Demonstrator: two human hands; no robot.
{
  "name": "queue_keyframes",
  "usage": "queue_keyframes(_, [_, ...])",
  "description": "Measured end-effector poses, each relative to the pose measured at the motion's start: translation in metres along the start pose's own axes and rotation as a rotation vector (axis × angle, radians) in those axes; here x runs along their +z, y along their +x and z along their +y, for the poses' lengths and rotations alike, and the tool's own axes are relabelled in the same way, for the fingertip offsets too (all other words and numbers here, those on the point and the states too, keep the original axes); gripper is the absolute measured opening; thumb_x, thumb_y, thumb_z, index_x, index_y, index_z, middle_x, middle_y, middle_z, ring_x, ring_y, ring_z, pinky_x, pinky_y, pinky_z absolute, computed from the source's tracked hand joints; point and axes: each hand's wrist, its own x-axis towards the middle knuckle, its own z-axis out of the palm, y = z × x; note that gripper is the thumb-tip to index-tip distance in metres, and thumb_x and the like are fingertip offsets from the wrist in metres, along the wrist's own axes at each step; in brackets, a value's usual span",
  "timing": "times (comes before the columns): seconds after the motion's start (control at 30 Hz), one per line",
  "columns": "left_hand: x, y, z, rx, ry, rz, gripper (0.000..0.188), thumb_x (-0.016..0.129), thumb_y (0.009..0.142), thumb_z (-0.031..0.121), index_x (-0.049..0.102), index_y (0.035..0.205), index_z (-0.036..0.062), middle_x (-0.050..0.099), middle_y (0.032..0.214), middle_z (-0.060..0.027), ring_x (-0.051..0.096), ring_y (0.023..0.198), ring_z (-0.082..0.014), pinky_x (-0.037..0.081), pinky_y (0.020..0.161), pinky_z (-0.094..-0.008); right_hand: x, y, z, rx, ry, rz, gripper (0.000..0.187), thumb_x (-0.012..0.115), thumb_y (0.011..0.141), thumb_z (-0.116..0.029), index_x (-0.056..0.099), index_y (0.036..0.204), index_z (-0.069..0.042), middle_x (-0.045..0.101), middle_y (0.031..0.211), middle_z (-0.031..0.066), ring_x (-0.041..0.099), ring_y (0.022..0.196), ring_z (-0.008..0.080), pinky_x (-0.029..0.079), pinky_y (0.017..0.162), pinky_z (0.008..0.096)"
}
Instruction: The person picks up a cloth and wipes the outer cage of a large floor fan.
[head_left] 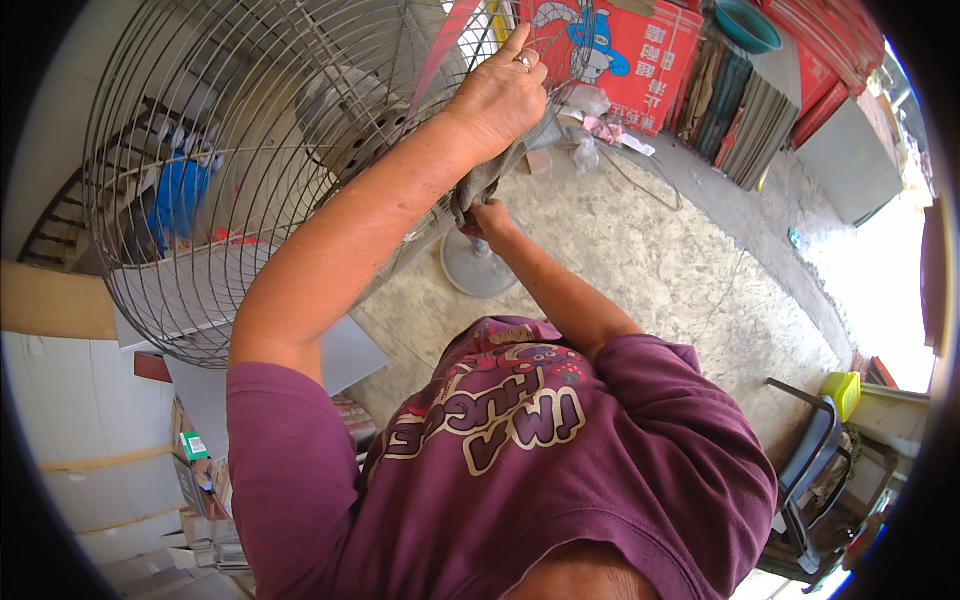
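Note:
A large standing fan with a round wire guard fills the upper left, and its motor housing shows through the wires. My left hand reaches across to the guard's right rim. Its index finger points up along the wires while the others, one with a ring, curl at the rim. Lower down, my right hand is closed on a crumpled grey rag beside the guard's edge. Behind that hand, the fan's round base stands on the floor. The rag hides part of the fan there.
Red cartons and stacked flattened cardboard line the far side, with a teal basin on top. Plastic scraps and a cable lie on the concrete floor. At right stands a chair; stacked boxes are at left.

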Motion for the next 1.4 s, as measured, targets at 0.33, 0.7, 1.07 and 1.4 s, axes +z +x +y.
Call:
queue_keyframes(0.33, [-0.091, -0.035, -0.021, -0.080, 0.094, 0.014, 0.009, 0.058, 0.069, 0.009, 0.064, 0.075, 0.0096, 0.058, 0.086, -0.0013, 0.055, 0.095, -0.0168, 0.027, 0.106, -0.0423, 0.013, -0.038, -0.012, -0.173, -0.028, -0.055, 0.026, 0.051, 0.088, -0.016, 0.050, 0.104, 0.004, 0.062, 0.092, 0.0137, 0.064, 0.078, 0.0229, 0.057, 0.069, 0.0352])
queue_keyframes(0.7, [-0.141, -0.102, -0.024, -0.159, 0.138, 0.047, 0.016, 0.050, 0.076, 0.015, 0.064, 0.076, 0.0069, 0.057, 0.087, -0.0063, 0.054, 0.098, -0.0216, 0.027, 0.107, -0.0425, 0.044, -0.064, 0.005, -0.166, -0.084, -0.095, 0.025, 0.051, 0.089, -0.015, 0.049, 0.105, 0.004, 0.062, 0.095, 0.0131, 0.064, 0.082, 0.0230, 0.056, 0.071, 0.0357])
queue_keyframes(1.07, [-0.179, -0.169, -0.012, -0.318, 0.012, 0.093, 0.014, 0.053, 0.075, 0.014, 0.064, 0.080, 0.0067, 0.059, 0.100, -0.0067, 0.051, 0.105, -0.0211, 0.027, 0.107, -0.0408, 0.070, -0.074, 0.028, -0.138, -0.114, -0.152, 0.025, 0.054, 0.088, -0.016, 0.052, 0.106, 0.002, 0.063, 0.097, 0.0128, 0.064, 0.085, 0.0241, 0.057, 0.072, 0.0367])
queue_keyframes(1.4, [-0.191, -0.252, 0.022, -0.598, 0.078, 0.159, 0.017, 0.066, 0.068, 0.012, 0.067, 0.085, 0.0160, 0.058, 0.096, 0.0077, 0.050, 0.096, -0.0116, 0.033, 0.096, -0.0343, 0.086, -0.085, 0.046, -0.133, -0.241, -0.224, 0.022, 0.054, 0.087, -0.013, 0.054, 0.106, -0.001, 0.064, 0.095, 0.0105, 0.065, 0.083, 0.0218, 0.057, 0.069, 0.0344])
